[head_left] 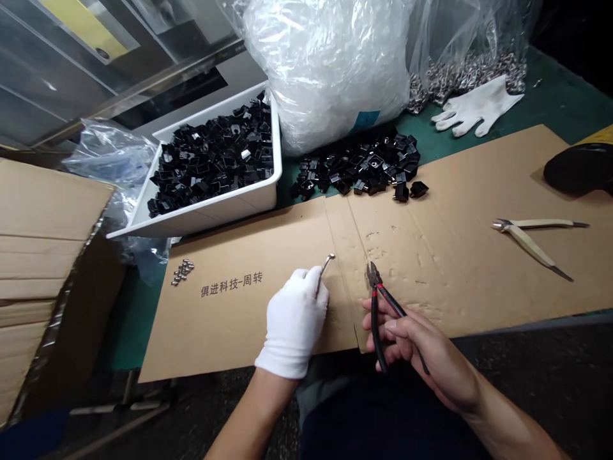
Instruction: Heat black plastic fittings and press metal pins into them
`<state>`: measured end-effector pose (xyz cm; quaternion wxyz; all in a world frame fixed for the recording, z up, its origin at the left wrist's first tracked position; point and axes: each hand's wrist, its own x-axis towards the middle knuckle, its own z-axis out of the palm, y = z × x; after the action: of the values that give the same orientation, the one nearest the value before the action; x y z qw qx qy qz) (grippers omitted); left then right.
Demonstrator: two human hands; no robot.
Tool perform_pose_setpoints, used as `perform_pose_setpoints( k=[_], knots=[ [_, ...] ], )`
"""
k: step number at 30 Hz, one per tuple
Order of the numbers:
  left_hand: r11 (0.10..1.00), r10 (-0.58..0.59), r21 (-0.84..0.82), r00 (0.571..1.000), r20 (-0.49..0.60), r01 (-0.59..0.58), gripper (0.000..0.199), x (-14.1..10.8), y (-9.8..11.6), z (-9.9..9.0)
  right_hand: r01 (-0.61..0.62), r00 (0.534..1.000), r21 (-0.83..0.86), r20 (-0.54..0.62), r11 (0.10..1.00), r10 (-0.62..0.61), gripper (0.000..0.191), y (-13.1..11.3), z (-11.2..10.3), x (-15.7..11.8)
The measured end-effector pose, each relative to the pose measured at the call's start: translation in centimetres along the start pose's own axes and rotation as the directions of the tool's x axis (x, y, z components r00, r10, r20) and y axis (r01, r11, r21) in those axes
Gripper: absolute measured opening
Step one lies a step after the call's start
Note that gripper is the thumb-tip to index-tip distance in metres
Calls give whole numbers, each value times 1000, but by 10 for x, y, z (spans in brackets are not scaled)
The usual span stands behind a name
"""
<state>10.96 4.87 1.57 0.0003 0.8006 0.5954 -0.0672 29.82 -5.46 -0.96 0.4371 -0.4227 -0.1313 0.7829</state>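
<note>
My left hand (294,316), in a white glove, is closed on a small metal piece (327,260) whose rounded end sticks out above the fingers. Bare, my right hand (419,338) holds black-handled cutting pliers (376,281) with red bands, jaws pointing up and handles spread. Both hands are over the near edge of a cardboard sheet (287,236), apart from each other. Small metal pins (182,272) lie in a cluster at the sheet's left end. Loose black plastic parts (359,166) are piled beyond the far edge.
A white bin (215,214) of black parts stands at the back left, beside a large plastic bag (335,64). Pale-handled pliers (531,239) lie on the right. Behind them are a white glove (476,108) and bagged metal pieces (469,70). An open carton (43,255) stands far left.
</note>
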Motion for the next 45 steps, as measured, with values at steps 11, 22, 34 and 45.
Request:
perform_pose_setpoints(
  k=[11, 22, 34, 45],
  knots=[
    [993, -34, -115, 970, -240, 6, 22, 0, -21, 16, -53, 998, 44, 25, 998, 52, 39, 2, 19, 5],
    [974, -144, -195, 979, -147, 114, 24, 16, -42, 36, -97, 986, 583, 167, 807, -2, 51, -10, 69, 35],
    [946, -114, -322, 970, -216, 39, 26, 5, -52, 44, -73, 997, 579, 21, 812, 74, 46, -6, 81, 47],
    [890, -127, -456, 949, -288, -19, 20, -18, -46, 31, -116, 977, 125, -164, 985, 135, 34, 5, 76, 40]
  ],
)
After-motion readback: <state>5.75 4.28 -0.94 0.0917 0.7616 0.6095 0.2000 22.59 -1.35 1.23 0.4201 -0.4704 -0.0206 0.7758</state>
